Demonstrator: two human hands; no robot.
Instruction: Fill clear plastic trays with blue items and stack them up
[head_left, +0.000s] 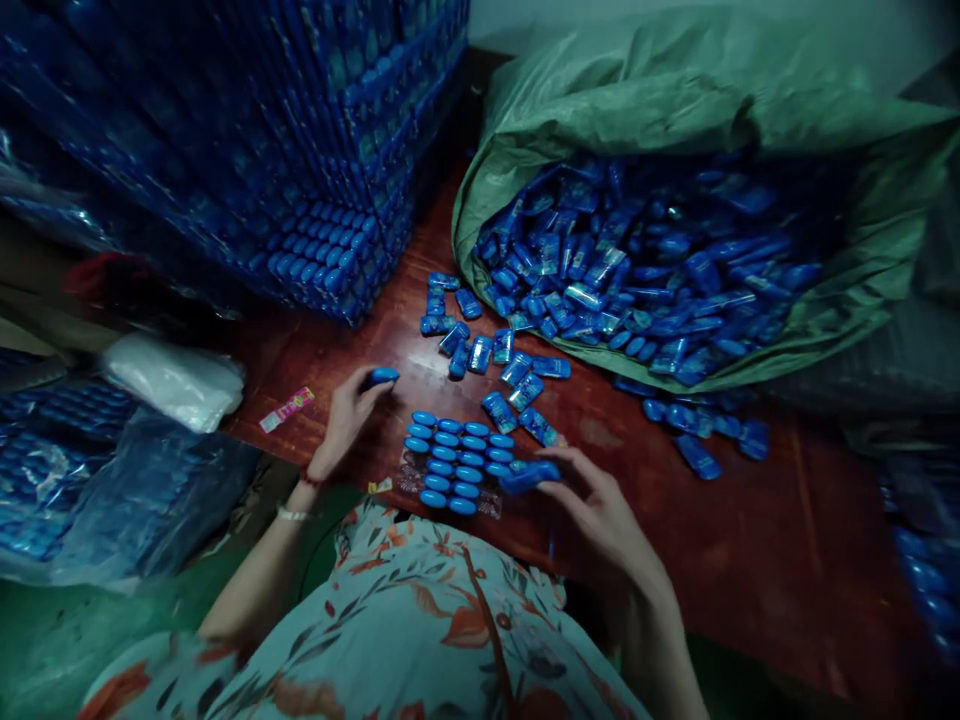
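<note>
My left hand (346, 415) pinches one small blue packet (381, 377) at its fingertips, just left of a neat block of blue packets (457, 460) stood in rows on the red-brown table (750, 540). My right hand (600, 500) grips another blue packet (529, 474) at the right edge of that block. Loose blue packets (495, 350) lie scattered beyond the block. A green sack (675, 110) lies open at the back right, with many blue packets (637, 280) spilling from it.
A tall stack of packed blue packets (300, 150) fills the back left. Clear plastic bags of packets (90, 480) and a white bag (172, 380) lie at the left. A small pink wrapper (286, 409) rests near the table's left edge. More loose packets (697, 430) lie right of centre.
</note>
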